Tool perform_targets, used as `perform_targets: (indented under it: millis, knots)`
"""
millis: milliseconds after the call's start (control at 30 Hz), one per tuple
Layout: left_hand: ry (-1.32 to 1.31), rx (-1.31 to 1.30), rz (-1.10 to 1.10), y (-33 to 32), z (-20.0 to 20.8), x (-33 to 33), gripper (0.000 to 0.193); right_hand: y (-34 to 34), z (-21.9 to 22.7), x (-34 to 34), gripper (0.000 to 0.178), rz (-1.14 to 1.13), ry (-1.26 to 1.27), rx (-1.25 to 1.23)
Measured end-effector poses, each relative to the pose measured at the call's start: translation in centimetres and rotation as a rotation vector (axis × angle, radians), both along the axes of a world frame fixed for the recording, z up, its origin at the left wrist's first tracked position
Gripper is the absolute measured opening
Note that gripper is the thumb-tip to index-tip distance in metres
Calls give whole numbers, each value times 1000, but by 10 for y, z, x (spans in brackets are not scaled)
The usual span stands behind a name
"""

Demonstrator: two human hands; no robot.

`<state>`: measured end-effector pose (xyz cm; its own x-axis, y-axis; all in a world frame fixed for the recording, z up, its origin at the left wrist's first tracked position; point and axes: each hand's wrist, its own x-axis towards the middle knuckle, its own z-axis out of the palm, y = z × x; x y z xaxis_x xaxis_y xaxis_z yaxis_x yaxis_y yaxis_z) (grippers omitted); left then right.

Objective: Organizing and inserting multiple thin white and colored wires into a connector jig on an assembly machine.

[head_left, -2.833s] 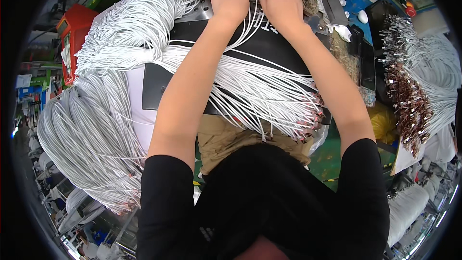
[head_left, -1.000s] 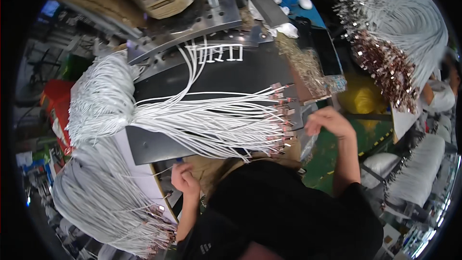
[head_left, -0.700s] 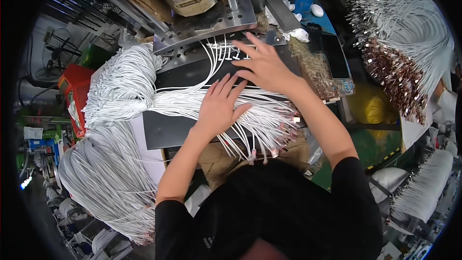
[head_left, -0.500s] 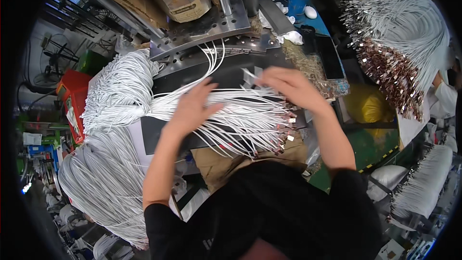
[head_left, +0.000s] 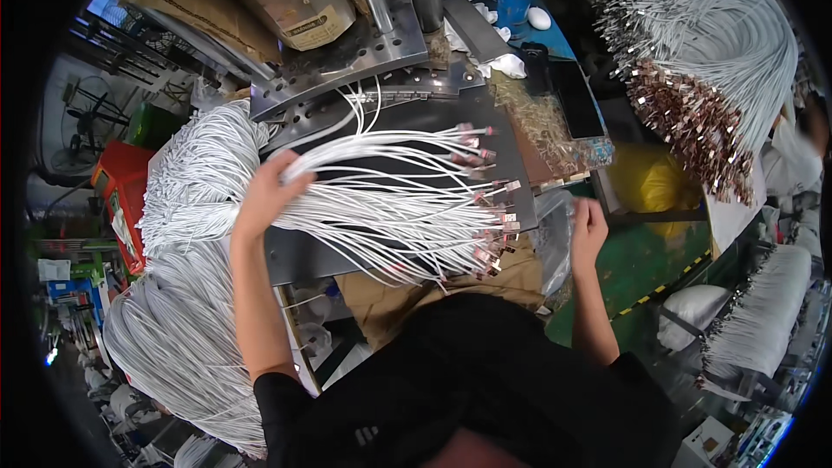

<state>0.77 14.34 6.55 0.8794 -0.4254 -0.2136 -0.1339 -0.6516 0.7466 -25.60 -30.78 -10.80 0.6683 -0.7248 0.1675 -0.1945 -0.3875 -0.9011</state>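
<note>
A thick bunch of white cables [head_left: 381, 208] fans out to the right across the dark work surface, with small metal and reddish-brown connectors [head_left: 503, 224] at the ends. My left hand [head_left: 267, 198] is closed round the upper strands of the bunch, near its left part. Some of these strands arch above the others, their connector ends [head_left: 475, 143] lying apart at the top. My right hand [head_left: 589, 230] is off the cables, lower right, beside a clear plastic bag [head_left: 553, 238]. Its fingers are curled together, and I cannot make out whether anything is in them.
Large coils of white cable [head_left: 186, 329] hang at the left. A steel press frame [head_left: 347, 78] with posts stands behind the work surface [head_left: 416, 113]. A phone-like black slab [head_left: 575, 100] lies at the back right. Further right hangs another big cable bundle [head_left: 728, 52].
My left hand has moved left and closed on the upper strands. My right hand has left the far side of the bunch and come down to the right. The upper connector ends now lie spread out.
</note>
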Motion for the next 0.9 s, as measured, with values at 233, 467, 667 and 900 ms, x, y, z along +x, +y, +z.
perform_targets:
  millis: [233, 467, 667, 900]
  knots:
    - [-171, 43, -244, -112, 4, -33, 31, 169, 158, 147, 80, 799, -164, -638]
    - [-243, -136, -113, -28, -13, -17, 18, 117, 240, 200, 68, 756, -95, -1169]
    - [-520, 46, -203, -30, -31, -14, 17, 112, 132, 208, 26, 1089, -149, -958]
    - [-518, 141, 4, -46, -40, -17, 19, 93, 149, 202, 24, 774, 229, -866]
